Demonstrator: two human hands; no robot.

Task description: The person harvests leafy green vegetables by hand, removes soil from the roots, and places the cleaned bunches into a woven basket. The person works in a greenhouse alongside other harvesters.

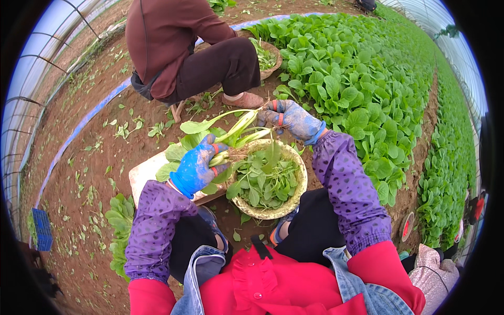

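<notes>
My left hand [201,163], in a soiled blue glove, grips several leafy greens by their pale stems, with roots trailing to the right. Farther up, my right hand [293,120], gloved the same way, pinches the root end of a leafy green plant [242,125]. Its stalks slant down toward the left hand, leaves pointing left. Below both hands a round, stained basin [302,177] holds loose green leaves [267,181]. A pale board or box top [147,171] lies under the left hand, partly covered by leaves.
Ahead, another person [177,51] sits low beside a second basin [273,71] of greens. Dense leafy plants [354,86] grow on the right. A blue crate [42,230] stands far left, and cut greens [120,232] lie on the soil. A blue strip [84,120] crosses the ground.
</notes>
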